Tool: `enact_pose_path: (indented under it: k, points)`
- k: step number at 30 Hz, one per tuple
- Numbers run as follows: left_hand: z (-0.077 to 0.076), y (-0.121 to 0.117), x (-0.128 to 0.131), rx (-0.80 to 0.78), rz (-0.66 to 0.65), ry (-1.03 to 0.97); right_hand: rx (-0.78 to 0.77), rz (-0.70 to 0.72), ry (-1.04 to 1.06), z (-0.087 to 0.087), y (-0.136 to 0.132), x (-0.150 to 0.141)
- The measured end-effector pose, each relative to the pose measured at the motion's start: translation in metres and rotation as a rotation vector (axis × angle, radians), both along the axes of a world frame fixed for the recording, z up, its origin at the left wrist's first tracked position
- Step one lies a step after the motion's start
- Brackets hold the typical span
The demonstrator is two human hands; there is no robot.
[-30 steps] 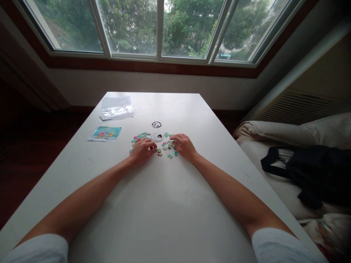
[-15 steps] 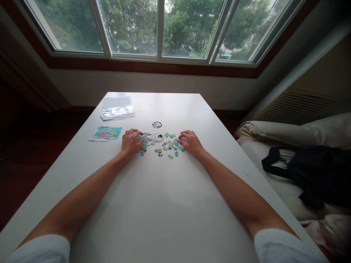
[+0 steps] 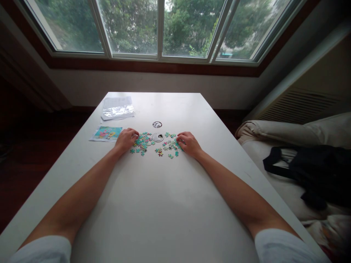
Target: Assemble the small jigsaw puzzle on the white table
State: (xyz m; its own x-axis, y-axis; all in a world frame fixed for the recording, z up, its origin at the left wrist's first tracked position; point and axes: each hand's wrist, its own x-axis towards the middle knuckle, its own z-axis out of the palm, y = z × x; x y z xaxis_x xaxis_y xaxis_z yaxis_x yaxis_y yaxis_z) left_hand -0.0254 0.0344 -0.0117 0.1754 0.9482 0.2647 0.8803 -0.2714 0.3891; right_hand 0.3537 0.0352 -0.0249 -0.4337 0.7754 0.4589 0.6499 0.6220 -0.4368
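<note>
White tabletop (image 3: 164,204), with small turquoise, pink and yellow puzzle pieces (image 3: 142,141) lying flat near its middle, in two loose groups between a person's hands. The pieces point every way, with no shared direction; each is too small for a long axis to be read, though the whole scatter runs left to right, wider than it is deep. The left hand (image 3: 126,139) curls at the outer edge of the left group, the right hand (image 3: 189,144) at the right group's edge, its fingers bent over some pieces and hiding them. Whether either hand's fingertips are apart or pinched on a piece, I cannot tell. Between the groups sits a round grey disc (image 3: 156,138) with a dark opening. A colourful picture sheet (image 3: 105,133) lies left of the left hand; its printed details are blurred. Both pale sleeves (image 3: 41,250) are cut off at the bottom.
</note>
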Motion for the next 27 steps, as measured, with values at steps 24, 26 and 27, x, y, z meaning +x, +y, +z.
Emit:
enact_pose_path:
  k: [24,26,27]
  points:
    - [0.064,-0.027,-0.002,-0.112,-0.022,0.332,0.022,0.030,0.043,-0.001,-0.005,-0.009]
    - [0.062,-0.026,-0.005,-0.161,0.033,0.341,0.018,0.031,0.041,-0.002,-0.005,-0.009]
    - [0.061,-0.025,-0.006,-0.193,0.052,0.345,0.016,0.031,0.040,-0.002,-0.005,-0.009]
